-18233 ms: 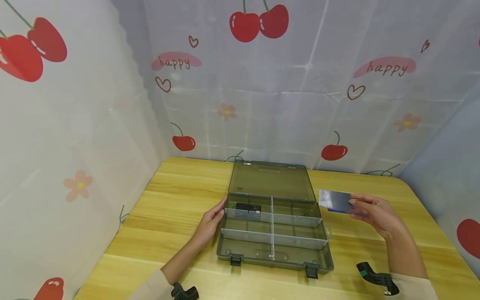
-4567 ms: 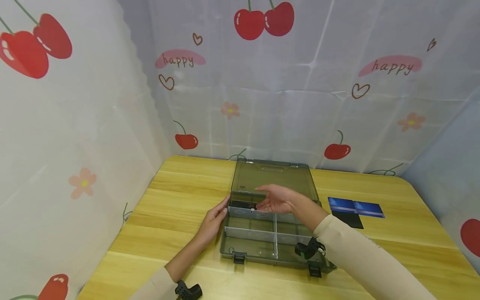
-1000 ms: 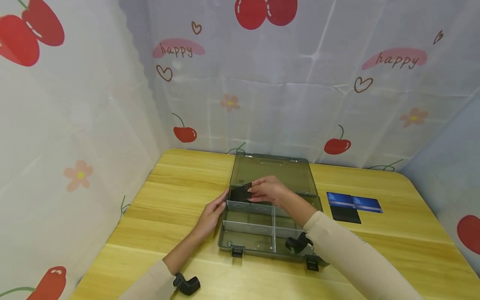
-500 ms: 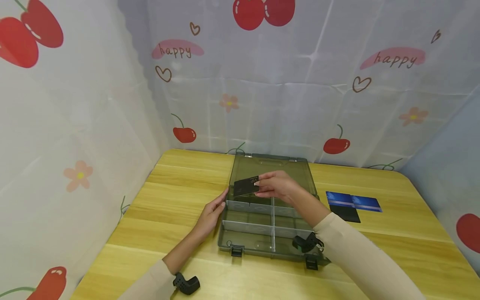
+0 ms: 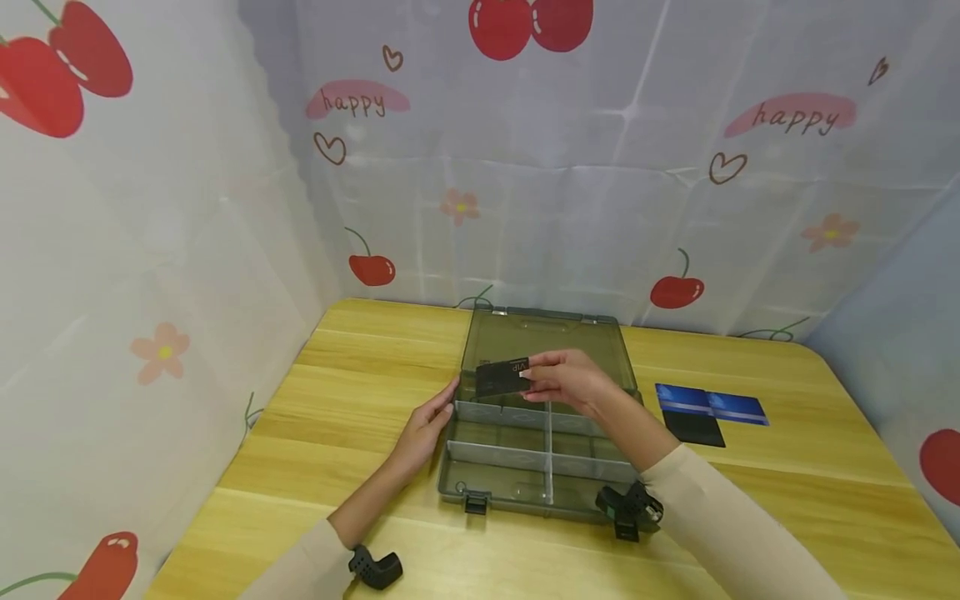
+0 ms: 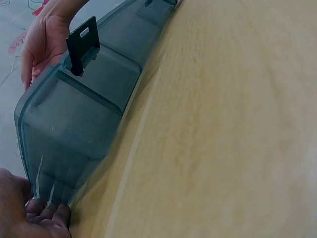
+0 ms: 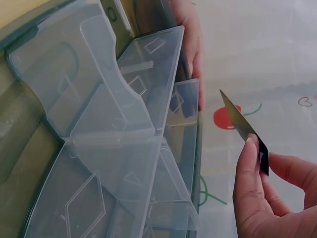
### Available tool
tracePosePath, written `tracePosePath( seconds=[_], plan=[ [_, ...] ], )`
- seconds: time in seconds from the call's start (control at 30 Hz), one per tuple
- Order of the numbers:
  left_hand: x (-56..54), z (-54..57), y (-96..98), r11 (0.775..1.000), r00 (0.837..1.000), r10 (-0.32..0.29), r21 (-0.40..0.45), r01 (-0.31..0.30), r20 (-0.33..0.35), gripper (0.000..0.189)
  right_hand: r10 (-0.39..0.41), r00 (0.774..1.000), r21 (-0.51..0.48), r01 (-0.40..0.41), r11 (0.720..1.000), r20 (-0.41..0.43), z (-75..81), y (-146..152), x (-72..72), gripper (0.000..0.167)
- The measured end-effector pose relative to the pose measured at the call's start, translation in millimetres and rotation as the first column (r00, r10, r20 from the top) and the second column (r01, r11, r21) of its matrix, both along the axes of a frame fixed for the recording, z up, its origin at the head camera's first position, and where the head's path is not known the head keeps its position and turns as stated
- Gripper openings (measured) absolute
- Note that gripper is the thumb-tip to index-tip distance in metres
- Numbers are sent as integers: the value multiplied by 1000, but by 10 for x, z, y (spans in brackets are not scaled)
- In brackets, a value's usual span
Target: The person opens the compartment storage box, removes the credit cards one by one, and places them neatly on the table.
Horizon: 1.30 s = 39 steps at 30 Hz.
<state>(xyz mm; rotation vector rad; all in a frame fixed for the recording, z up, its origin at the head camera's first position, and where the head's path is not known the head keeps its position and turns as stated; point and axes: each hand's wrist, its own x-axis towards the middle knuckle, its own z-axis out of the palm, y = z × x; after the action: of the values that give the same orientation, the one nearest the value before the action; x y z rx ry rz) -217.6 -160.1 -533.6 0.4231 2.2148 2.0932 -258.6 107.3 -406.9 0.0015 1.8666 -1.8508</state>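
Note:
In the head view my right hand (image 5: 573,382) pinches a black card (image 5: 501,377) marked VIP by its right end. The card is raised over the back left compartment of an open plastic organizer box (image 5: 495,457). Seen from the right wrist, the card (image 7: 246,124) tilts nearly edge-on between thumb and fingers of the right hand (image 7: 267,198). My left hand (image 5: 422,429) rests against the box's left side. In the left wrist view, fingers of the left hand (image 6: 37,215) touch the smoky wall of the box (image 6: 64,129).
Two blue cards (image 5: 738,409) and a black card (image 5: 693,428) lie on the wooden table (image 5: 337,392), right of the box. Clear dividers (image 5: 498,455) split the box into several compartments. Its lid (image 5: 551,342) lies back toward a cherry-print curtain (image 5: 555,225).
Over the last second my right hand has lifted the black card out of the back left compartment and shifted slightly right. Earlier, the cards on the right were laid down. My left hand stays put.

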Motion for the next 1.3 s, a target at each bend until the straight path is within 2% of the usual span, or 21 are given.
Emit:
tracePosePath(
  seconds=[0.23,0.7,1.03,1.3],
  plan=[
    [-11,-13,-3,1000,1000,-3,0,3,-3,48,28,999,11,-28,1000,-42,19,54,69,48],
    [-16,-14,15,1000,1000,11,6,-11,-15,47,12,998,-29,-14,999,-67,40,178,254,48],
    [22,-44,27,1000,1000,13,-2,-13,-4,47,-10,997,-44,6,999,-79,-70,306,388,48],
    [7,-37,11,1000,1000,12,0,-12,-15,47,-41,993,-45,36,998,-112,-79,370,491,51]
  ],
)
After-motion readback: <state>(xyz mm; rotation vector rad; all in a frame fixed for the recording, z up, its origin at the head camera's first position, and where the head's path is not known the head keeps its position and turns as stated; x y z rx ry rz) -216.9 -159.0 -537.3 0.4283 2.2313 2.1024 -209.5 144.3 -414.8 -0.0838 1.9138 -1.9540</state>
